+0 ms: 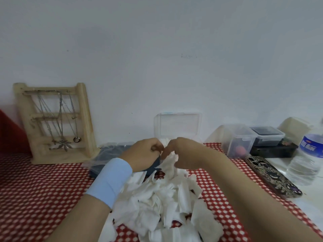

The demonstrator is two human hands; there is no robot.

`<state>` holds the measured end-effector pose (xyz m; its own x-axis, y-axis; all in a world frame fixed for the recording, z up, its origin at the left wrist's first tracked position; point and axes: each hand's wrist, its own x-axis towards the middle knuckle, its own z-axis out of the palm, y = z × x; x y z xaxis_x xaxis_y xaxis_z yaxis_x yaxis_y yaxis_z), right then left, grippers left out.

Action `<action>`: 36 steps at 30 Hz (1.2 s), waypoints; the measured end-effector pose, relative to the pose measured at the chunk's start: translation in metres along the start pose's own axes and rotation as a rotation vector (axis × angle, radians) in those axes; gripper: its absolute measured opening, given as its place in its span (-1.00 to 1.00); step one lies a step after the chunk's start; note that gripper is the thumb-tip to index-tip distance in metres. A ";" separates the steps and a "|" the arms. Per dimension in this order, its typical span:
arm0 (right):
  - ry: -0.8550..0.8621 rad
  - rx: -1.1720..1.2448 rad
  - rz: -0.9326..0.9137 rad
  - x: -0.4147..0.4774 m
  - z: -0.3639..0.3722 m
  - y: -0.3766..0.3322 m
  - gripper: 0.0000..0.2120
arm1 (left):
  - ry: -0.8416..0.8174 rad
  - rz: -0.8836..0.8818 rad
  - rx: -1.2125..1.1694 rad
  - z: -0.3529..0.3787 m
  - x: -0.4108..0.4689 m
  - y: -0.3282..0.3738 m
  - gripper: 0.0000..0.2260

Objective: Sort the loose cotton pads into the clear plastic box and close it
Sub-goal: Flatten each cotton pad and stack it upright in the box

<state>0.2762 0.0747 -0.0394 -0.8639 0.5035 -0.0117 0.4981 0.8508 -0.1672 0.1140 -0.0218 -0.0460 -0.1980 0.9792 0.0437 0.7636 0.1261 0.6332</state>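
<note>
A heap of loose white cotton pads [162, 198] lies on the red dotted cloth in front of me. Behind it stands the clear plastic box [178, 126] with its lid raised against the wall; white pads show at its front edge. My left hand [145, 154], with a light blue band at the wrist, and my right hand [183, 152] meet just in front of the box. Both have curled fingers. The right hand holds a white pad [168, 161] that hangs down from its fingers. Whether the left hand pinches a pad is hidden.
A wooden jewellery stand [56, 123] with chains leans at the back left. A dark flat pouch [111, 152] lies under my left hand. At the right are small lidded containers [244, 138], a patterned phone [272, 175] and a water bottle [307, 158].
</note>
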 end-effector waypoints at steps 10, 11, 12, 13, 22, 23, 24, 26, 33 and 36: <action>0.381 0.726 0.228 -0.012 -0.009 0.003 -0.87 | 0.030 -0.016 -0.522 0.001 -0.011 -0.001 -0.78; 0.363 0.811 0.246 -0.014 -0.011 0.003 -0.85 | 0.035 -0.033 -0.647 0.004 -0.009 0.001 -0.80; 0.339 0.847 0.259 -0.014 -0.012 0.002 -0.80 | 0.044 -0.052 -0.746 0.006 -0.008 0.001 -0.82; 0.319 0.856 0.264 -0.013 -0.011 0.003 -0.77 | 0.060 -0.071 -0.798 0.008 -0.006 0.001 -0.84; 0.119 0.406 0.405 -0.012 -0.003 0.023 -0.85 | 0.111 -0.292 -1.017 0.018 0.009 -0.015 -0.86; 0.067 0.290 0.434 -0.014 -0.002 0.024 -0.82 | 0.114 -0.300 -1.050 0.019 0.010 -0.015 -0.86; -0.006 0.186 0.443 -0.015 -0.002 0.024 -0.76 | 0.117 -0.303 -1.074 0.019 0.010 -0.015 -0.84; -0.172 0.052 0.410 -0.015 0.001 0.021 -0.64 | 0.125 -0.301 -1.104 0.019 0.009 -0.013 -0.80; -0.141 -0.007 0.345 -0.001 0.022 0.014 -0.83 | 0.160 -0.250 -1.018 0.018 0.007 -0.013 -0.86; -0.077 0.134 0.342 -0.008 0.009 0.019 -0.83 | 0.208 -0.250 -0.943 0.019 0.008 -0.016 -0.85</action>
<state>0.2917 0.0861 -0.0510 -0.6550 0.7379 -0.1628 0.7491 0.6059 -0.2680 0.1119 -0.0125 -0.0699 -0.4594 0.8828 -0.0976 -0.0977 0.0590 0.9935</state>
